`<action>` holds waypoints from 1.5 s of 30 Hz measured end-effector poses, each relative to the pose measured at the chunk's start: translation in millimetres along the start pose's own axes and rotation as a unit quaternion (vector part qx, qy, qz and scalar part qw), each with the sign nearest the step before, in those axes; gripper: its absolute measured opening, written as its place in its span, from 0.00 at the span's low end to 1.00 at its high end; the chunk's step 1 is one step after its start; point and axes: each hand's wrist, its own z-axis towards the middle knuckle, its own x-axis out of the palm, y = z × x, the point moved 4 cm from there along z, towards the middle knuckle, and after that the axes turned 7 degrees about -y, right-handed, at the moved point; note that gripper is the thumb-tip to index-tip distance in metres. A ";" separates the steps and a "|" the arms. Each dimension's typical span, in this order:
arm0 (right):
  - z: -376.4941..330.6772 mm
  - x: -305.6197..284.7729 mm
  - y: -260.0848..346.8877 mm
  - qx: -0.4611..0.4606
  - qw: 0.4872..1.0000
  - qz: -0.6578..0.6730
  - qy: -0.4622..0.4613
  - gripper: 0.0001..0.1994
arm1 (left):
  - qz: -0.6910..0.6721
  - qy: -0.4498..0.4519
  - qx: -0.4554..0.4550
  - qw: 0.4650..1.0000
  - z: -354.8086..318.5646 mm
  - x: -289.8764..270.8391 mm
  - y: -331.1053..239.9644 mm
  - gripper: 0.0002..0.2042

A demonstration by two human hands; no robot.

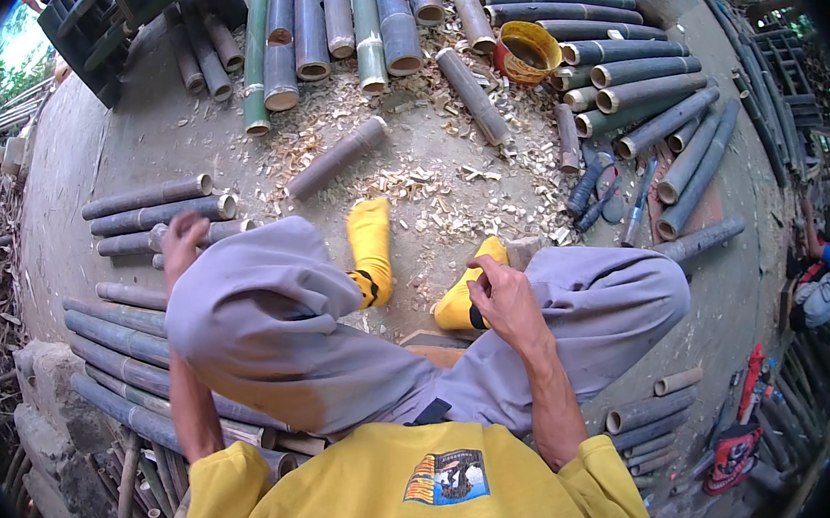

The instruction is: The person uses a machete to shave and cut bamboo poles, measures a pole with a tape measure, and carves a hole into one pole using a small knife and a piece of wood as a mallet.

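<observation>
My left hand [183,245] reaches past my left knee to a small pile of cut bamboo tubes [152,215]. It is slightly blurred, and its fingers overlap the tube ends, so whether it grips one is unclear. Over my right foot, in a yellow sock [470,301], hangs my right hand [508,302]. Its fingers are loosely bent and apart, with nothing visible in them. On the ground ahead of my feet lies a single bamboo tube [339,158], surrounded by pale wood chips [424,183].
Bamboo tubes [313,18] lie in a row ahead, with another pile [648,77] at far right. A yellow bucket [528,52] stands between them. Hand tools [596,188] lie right of the chips. More tubes [131,343] are stacked left; another person [820,290] is at far right.
</observation>
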 end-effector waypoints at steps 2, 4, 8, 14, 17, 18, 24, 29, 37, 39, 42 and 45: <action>0.5 1.8 -1.7 0.013 1.000 -0.005 0.015 0.11 | 0.028 0.094 -0.002 0.995 24.0 33.8 -55.0 0.23; 0.4 -1.3 3.4 0.022 0.999 0.000 0.025 0.11 | 0.036 0.208 0.001 0.977 35.3 67.6 -108.4 0.24; 1.8 0.2 10.4 0.015 0.999 -0.007 0.042 0.12 | 0.272 0.376 0.149 0.873 66.7 145.6 -152.4 0.26; 4.1 -7.1 7.2 0.061 0.997 0.033 0.044 0.13 | 0.406 0.322 0.267 0.813 134.4 301.7 -109.4 0.32; 4.3 -10.3 -0.3 0.075 0.995 0.041 0.049 0.13 | 0.316 0.166 0.276 0.893 156.5 369.9 -89.0 0.33; 4.2 -10.9 -3.7 0.080 0.995 0.038 0.051 0.14 | 0.274 0.121 0.266 0.916 157.4 387.4 -87.1 0.33; 3.9 -11.0 -8.0 0.074 0.993 0.050 0.083 0.15 | 0.075 0.156 0.015 0.985 194.9 430.5 -36.9 0.21; -0.7 -19.3 -7.9 0.059 0.994 0.070 0.056 0.15 | -0.030 0.247 -0.166 0.954 162.6 404.7 -51.0 0.17; -15.9 -24.7 9.2 -0.021 0.998 0.065 0.018 0.14 | -0.091 0.237 -0.191 0.948 -23.2 346.0 19.3 0.29; -22.2 -20.6 8.7 -0.024 0.998 0.062 0.019 0.14 | 0.050 0.163 -0.042 0.984 -89.9 347.8 40.0 0.31; -26.5 -24.3 14.9 -0.038 0.999 0.015 0.014 0.13 | 0.170 0.084 0.027 0.981 -189.6 352.6 57.2 0.38; -31.5 -31.3 22.7 -0.059 0.998 0.023 -0.020 0.13 | 0.159 0.143 -0.119 0.969 -248.5 354.2 94.3 0.46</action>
